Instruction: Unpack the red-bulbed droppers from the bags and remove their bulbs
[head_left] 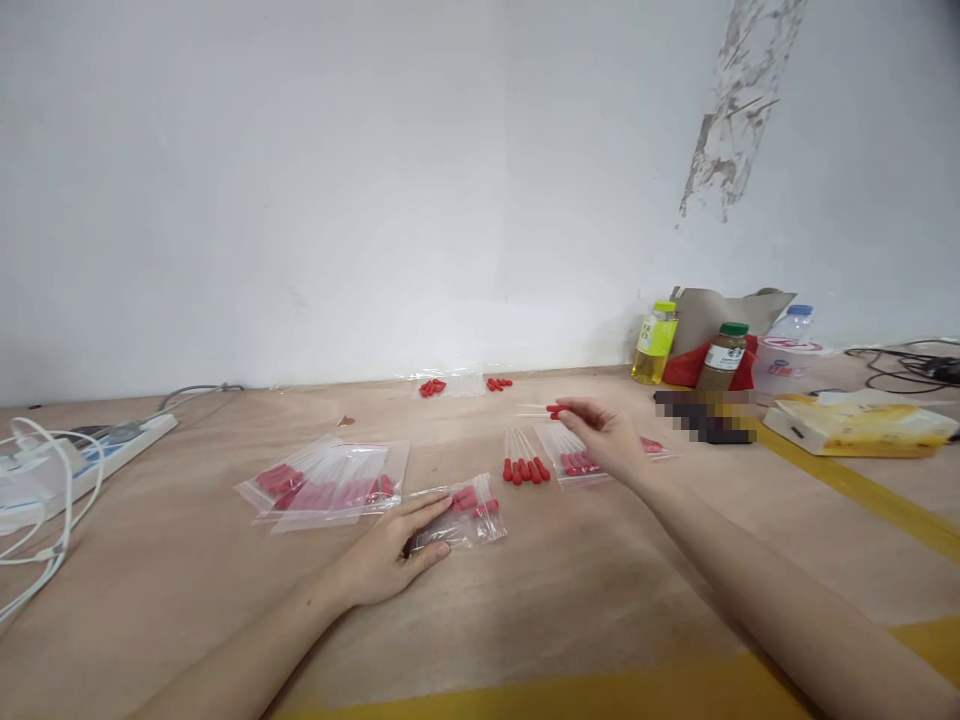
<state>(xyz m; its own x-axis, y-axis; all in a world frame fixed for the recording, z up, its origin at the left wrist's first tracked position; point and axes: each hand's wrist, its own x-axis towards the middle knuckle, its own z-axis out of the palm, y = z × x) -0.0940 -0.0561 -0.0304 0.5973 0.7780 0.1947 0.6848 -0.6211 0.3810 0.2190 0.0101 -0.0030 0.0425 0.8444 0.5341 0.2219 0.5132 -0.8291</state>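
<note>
My right hand (600, 430) is raised above the table, thumb and fingers pinched on red-bulbed droppers (556, 411) whose thin clear stems point left. My left hand (397, 545) lies with fingers stretched out and thumb apart on a clear plastic bag (480, 525) containing red bulbs. Between my hands, several loose droppers (526, 470) rest in a row, bulbs towards me. Under and beside my right hand is a zip bag of droppers (576, 465). Overlapping filled bags (330, 490) lie left of centre.
Small groups of red bulbs (432, 388) lie near the wall on clear plastic. A white power strip (142, 440) with cables is at the left. Bottles (654, 345), a paper bag (712, 310) and a yellow-white packet (855, 425) stand at the right. Yellow tape (862, 490) crosses the table.
</note>
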